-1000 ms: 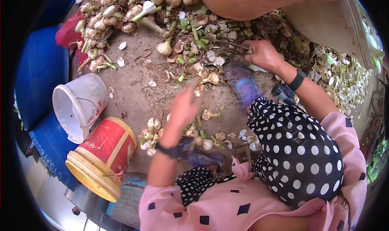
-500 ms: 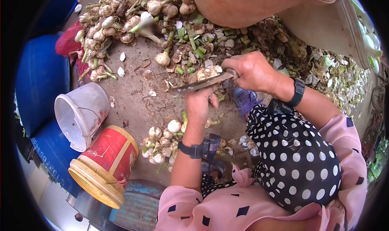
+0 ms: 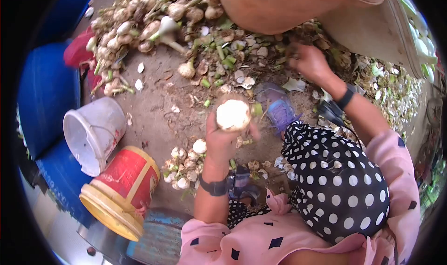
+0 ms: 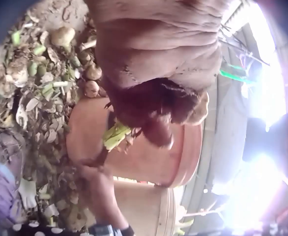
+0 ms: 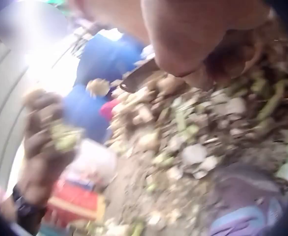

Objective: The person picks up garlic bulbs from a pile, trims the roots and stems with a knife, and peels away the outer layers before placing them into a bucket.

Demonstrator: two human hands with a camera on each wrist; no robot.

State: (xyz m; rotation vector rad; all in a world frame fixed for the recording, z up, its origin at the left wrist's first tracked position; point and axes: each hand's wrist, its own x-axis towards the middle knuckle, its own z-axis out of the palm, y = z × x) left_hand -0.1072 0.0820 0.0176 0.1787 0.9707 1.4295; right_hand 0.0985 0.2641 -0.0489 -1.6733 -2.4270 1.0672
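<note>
My left hand (image 3: 222, 137) grips a garlic bulb (image 3: 233, 115) from below, its bright white face turned up. A short green stem (image 4: 115, 136) sticks out under the fingers in the left wrist view. Off to the right, over the trimmings, my right hand (image 3: 308, 64) is curled round a knife (image 5: 138, 74), whose dark blade shows in the right wrist view; motion blurs it in the head view. Below the left hand, several garlic bulbs (image 3: 186, 160) lie in a small group on the floor. A big heap of untrimmed garlic (image 3: 125, 32) spreads at the upper left.
A white bucket (image 3: 88, 141) and a red-and-yellow bucket (image 3: 139, 172) lie tipped at the left, by blue barrels (image 3: 49, 93). A large orange-brown tub (image 3: 274, 9) stands at the top. Peelings and cut stems (image 3: 396, 97) cover the right side. A purple shoe (image 3: 279, 109) stands between the hands.
The left hand came from the floor at the left to hold a bulb, against which the knife lay half a second ago. The right hand with the knife has since swung away up and right.
</note>
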